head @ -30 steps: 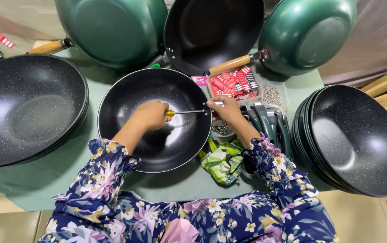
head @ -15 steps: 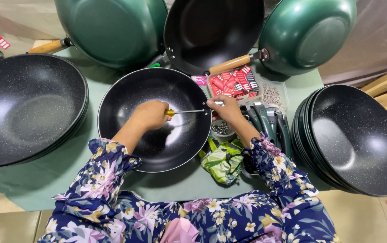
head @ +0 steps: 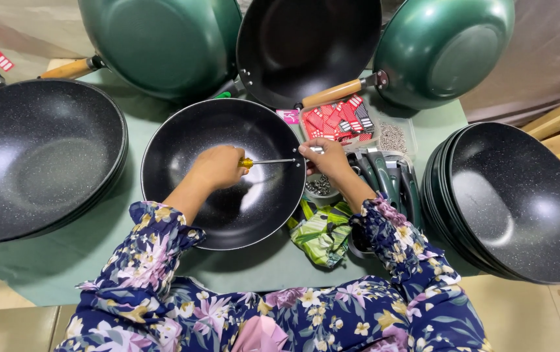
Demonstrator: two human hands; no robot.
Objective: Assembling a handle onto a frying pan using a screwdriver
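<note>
A black speckled wok (head: 228, 215) lies in front of me on a green mat. My left hand (head: 218, 167) is inside the wok, closed around the yellow handle of a screwdriver (head: 268, 161) whose shaft points right to the wok's rim. My right hand (head: 327, 158) is at that rim, fingers pinched on a small metal part where the screwdriver tip meets the wall. Both arms wear floral sleeves.
Stacked black woks sit at left (head: 32, 156) and right (head: 521, 202). Green-backed woks with wooden handles (head: 162, 39) (head: 446, 49) lean at the back. A tray of red packets (head: 338, 120), screws (head: 394, 138), dark handles (head: 390, 182) and a green cloth (head: 322, 231) lie by my right arm.
</note>
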